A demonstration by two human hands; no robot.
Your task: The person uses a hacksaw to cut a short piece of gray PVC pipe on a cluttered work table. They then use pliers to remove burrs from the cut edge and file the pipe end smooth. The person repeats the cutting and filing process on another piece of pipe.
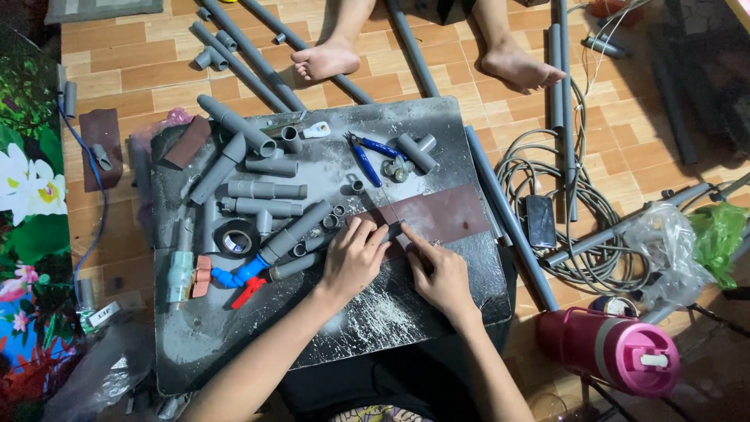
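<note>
My left hand (353, 256) grips a short grey pipe piece (393, 231) and presses its end onto a maroon sandpaper sheet (441, 215) lying on the dusty dark work board (375, 312). My right hand (439, 273) rests flat beside it, its index finger touching the pipe piece and the sandpaper edge. Just left of my left hand lie grey pipe fittings (293, 230) and a blue-and-red valve (234, 280).
Several grey pipe lengths (258, 187), a black tape roll (237, 237) and blue-handled cutters (367, 156) lie on the board. Another person's bare feet (328, 59) rest beyond it. Coiled cable (582, 234), a phone (540, 220) and a pink bottle (613, 350) sit at right.
</note>
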